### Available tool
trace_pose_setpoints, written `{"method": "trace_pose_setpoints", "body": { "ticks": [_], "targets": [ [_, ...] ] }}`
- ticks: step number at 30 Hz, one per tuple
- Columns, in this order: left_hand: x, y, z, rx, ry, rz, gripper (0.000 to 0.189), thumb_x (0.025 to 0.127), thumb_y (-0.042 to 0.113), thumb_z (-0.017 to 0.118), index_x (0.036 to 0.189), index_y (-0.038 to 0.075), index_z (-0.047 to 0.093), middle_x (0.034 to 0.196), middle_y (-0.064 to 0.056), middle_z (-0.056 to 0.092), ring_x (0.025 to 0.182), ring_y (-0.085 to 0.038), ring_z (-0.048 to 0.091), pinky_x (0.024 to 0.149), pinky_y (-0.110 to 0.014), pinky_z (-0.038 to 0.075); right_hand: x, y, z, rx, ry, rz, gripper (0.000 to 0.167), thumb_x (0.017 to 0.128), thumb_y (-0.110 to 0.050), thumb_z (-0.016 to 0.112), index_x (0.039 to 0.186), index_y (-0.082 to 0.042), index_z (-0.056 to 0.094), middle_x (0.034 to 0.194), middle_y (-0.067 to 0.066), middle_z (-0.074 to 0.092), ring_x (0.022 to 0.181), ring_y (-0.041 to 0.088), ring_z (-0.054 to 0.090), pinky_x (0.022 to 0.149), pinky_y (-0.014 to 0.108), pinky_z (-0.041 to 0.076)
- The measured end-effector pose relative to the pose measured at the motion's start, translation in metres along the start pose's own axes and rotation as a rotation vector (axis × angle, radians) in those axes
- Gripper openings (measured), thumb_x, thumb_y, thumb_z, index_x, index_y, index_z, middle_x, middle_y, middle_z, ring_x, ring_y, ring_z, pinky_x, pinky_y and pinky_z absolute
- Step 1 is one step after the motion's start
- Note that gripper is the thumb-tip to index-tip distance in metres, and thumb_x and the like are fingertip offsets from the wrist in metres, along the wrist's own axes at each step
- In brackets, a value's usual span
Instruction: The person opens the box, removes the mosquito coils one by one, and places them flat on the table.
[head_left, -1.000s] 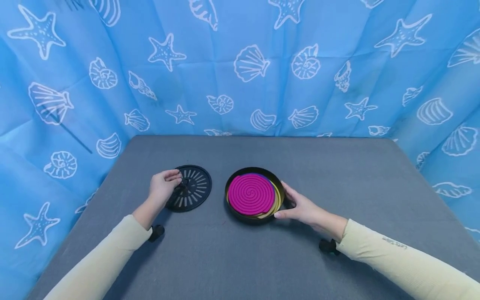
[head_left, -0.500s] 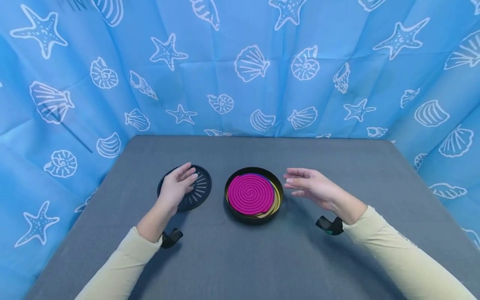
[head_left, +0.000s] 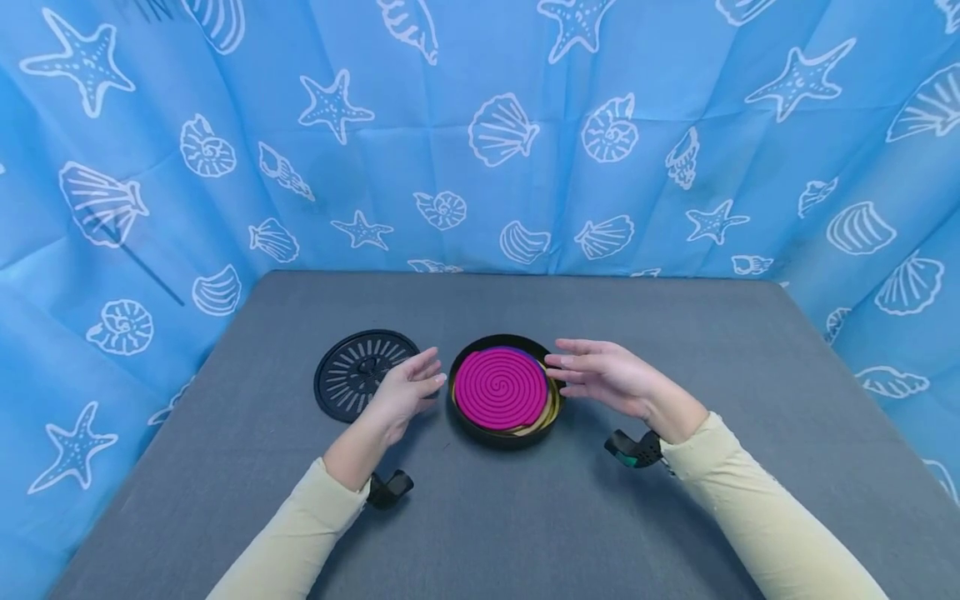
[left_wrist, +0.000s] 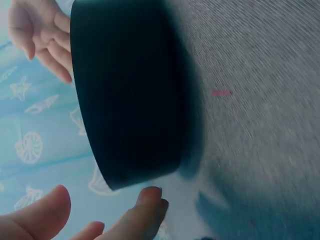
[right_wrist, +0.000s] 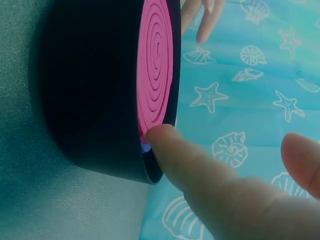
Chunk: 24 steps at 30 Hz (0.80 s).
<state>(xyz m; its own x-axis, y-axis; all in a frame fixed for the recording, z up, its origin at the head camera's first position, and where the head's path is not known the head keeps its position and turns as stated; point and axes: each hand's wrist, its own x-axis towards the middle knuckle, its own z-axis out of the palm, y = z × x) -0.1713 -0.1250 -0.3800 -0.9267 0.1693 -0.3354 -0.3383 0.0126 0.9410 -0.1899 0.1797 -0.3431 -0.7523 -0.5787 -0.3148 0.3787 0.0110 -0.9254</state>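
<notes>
A round black box [head_left: 468,429] sits mid-table. Inside lies a magenta spiral coil [head_left: 501,388], with yellow coil edges [head_left: 555,404] and a sliver of blue beneath it. My left hand [head_left: 401,396] is held just left of the box, fingers extended toward its wall. On the other side, my right hand [head_left: 607,375] reaches over the right rim with relaxed fingers. In the right wrist view its index finger [right_wrist: 192,165] overlaps the rim beside the coil. A black slotted lid [head_left: 352,375] lies flat to the left, partly hidden behind my left hand.
The grey table [head_left: 480,533] extends around the box on all sides. A blue curtain [head_left: 450,125] with white shells and starfish hangs at the back and sides. Black wrist cameras [head_left: 390,489] hang beneath both wrists.
My left hand has let go of the lid's middle and moved right to beside the box. My right hand released the box's right wall, lifted away, then came back over the rim.
</notes>
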Motion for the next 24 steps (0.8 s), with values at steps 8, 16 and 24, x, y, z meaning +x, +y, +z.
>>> {"method": "trace_pose_setpoints", "body": {
  "ticks": [8,16,24],
  "targets": [
    [0.007,-0.006,0.012,-0.056,-0.017,-0.033,0.055,0.101,0.003,0.047,0.153,0.006,0.028,0.155,-0.018,0.028,0.141,-0.033,0.030,0.110,-0.051,0.034,0.006,0.001,0.001,0.032,-0.016,0.018,0.066,0.103,-0.006,0.035,0.151,0.006,-0.009,0.157,0.031,0.003,0.145,0.041,0.009,0.117,0.054,0.013],
    [0.010,-0.015,0.015,-0.048,-0.024,-0.018,0.053,0.101,0.001,0.046,0.151,0.004,0.030,0.156,-0.018,0.028,0.141,-0.032,0.029,0.110,-0.052,0.034,0.007,0.003,0.004,0.018,-0.011,0.024,0.064,0.103,-0.005,0.033,0.150,0.007,-0.008,0.157,0.031,0.003,0.145,0.041,0.009,0.116,0.054,0.014],
    [0.009,-0.021,0.015,-0.053,-0.021,-0.009,0.053,0.100,-0.002,0.045,0.151,0.004,0.031,0.155,-0.020,0.028,0.140,-0.032,0.032,0.109,-0.050,0.036,0.008,0.003,0.008,0.018,-0.018,0.028,0.064,0.103,-0.007,0.033,0.150,0.008,-0.008,0.157,0.031,0.002,0.144,0.042,0.010,0.116,0.056,0.015]
  ]
}}
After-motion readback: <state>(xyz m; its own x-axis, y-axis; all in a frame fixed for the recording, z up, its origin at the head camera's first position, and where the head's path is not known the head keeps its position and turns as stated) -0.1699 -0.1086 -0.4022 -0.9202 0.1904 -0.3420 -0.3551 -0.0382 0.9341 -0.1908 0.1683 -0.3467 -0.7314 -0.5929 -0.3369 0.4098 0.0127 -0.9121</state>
